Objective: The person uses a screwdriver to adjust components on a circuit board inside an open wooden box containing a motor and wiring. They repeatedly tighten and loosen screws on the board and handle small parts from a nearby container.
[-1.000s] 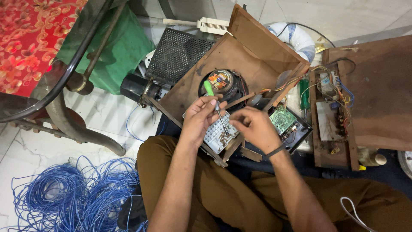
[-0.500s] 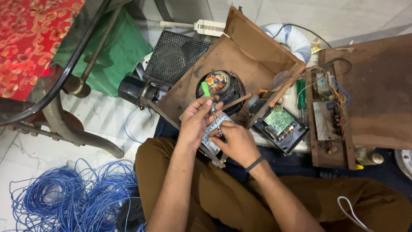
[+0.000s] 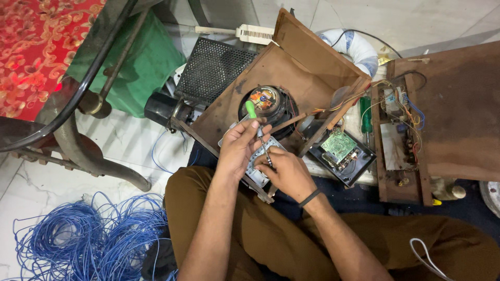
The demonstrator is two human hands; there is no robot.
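So the left hand (image 3: 240, 143) is curled around a small screwdriver with a bright green handle and thin metal shaft (image 3: 259, 131), fingers closed on it just below the handle, with the shaft angled down and its tip on a small light grey perforated metal plate (image 3: 259, 167). The right hand (image 3: 287, 173) is wrapped around the lower right side of that plate, fingers bent and gripping it, holding it up over the lap, right at the front edge of the opened brown wooden speaker box (image 3: 291, 62). There's a thin dark band on the right wrist. Just behind the hands, inside the box, sits a round black speaker driver with an orange and blue sticker on the magnet (image 3: 266, 101). To the right of the hands there's a black tray with a green circuit board (image 3: 339, 147) in it, and a second screwdriver with a dark green handle (image 3: 366, 115) lies past that, next to a brown wooden panel with wires and parts mounted on it (image 3: 398, 130). A black perforated metal grille (image 3: 211, 67) leans behind the box, and a big tangle of blue wire (image 3: 83, 242) is on the white marble floor by the left knee.
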